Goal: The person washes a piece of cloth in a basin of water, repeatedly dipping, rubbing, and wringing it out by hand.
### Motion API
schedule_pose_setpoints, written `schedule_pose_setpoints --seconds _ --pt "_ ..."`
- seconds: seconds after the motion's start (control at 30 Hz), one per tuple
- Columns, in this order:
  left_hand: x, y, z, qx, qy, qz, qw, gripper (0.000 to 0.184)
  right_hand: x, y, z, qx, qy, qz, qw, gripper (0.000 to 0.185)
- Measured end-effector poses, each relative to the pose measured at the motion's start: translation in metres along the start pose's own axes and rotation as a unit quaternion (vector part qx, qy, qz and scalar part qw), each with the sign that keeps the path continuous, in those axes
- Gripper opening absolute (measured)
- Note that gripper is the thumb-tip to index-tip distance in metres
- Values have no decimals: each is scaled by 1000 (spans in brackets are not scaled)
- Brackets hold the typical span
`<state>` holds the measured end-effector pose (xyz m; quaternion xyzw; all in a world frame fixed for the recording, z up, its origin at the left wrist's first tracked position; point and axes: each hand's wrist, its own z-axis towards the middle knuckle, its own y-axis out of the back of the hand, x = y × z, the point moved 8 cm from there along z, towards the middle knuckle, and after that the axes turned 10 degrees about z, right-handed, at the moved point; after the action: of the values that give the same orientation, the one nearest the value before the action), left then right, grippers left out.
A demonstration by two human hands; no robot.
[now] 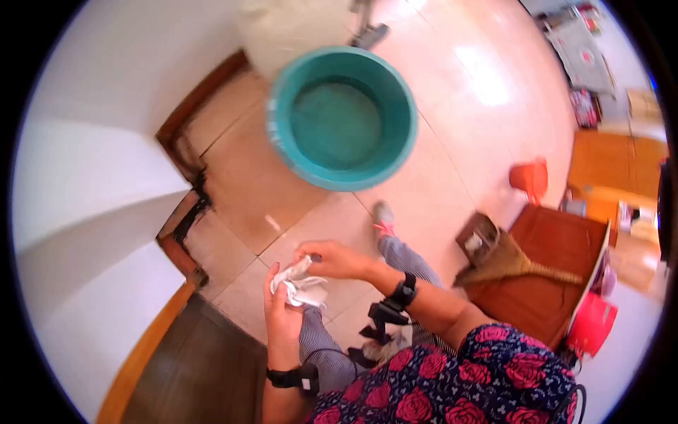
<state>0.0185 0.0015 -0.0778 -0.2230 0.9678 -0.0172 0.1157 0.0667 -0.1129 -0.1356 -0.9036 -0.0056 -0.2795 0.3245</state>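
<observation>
A crumpled white piece of thin, soft material (305,291) is between my two hands, above the floor; whether it is cloth, paper or plastic I cannot tell. My left hand (280,316) is closed round its lower left side, thumb up. From the upper right, my right hand (330,258) pinches its top edge with bent fingers. Loose folds hang out to the right of the left hand. Beyond both hands, a large round green basin (340,178) stands on the floor, apart from them.
A white wall with dark-stained skirting (176,233) runs along the left. A pale bulky object (289,28) stands behind the basin. To the right are a red bucket (530,178), a broom (515,263) and a reddish-brown wooden cabinet (558,244). My shoe (383,215) is below the basin.
</observation>
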Motion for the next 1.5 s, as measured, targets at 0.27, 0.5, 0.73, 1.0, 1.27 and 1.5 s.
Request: schedule_pose_setpoints --seconds 0.27,0.5,0.73,1.0,1.27,1.5 --pt "72 -73 40 17 21 0 1000 33 11 135 -93 -182 50 141 972 13" --pt "56 -71 56 77 -31 35 996 29 74 184 -120 -432 283 -227 826 20" --pt "97 -102 86 125 -91 63 986 27 -47 213 -97 -395 146 -474 773 42" --pt "158 -131 122 118 -159 40 979 33 -95 317 -129 -476 201 -504 693 49" --pt "158 -152 213 154 -230 76 958 36 -143 321 -22 -479 115 -583 646 68" --pt "120 -192 263 125 -288 177 933 33 -144 394 -67 -559 68 -414 715 29"
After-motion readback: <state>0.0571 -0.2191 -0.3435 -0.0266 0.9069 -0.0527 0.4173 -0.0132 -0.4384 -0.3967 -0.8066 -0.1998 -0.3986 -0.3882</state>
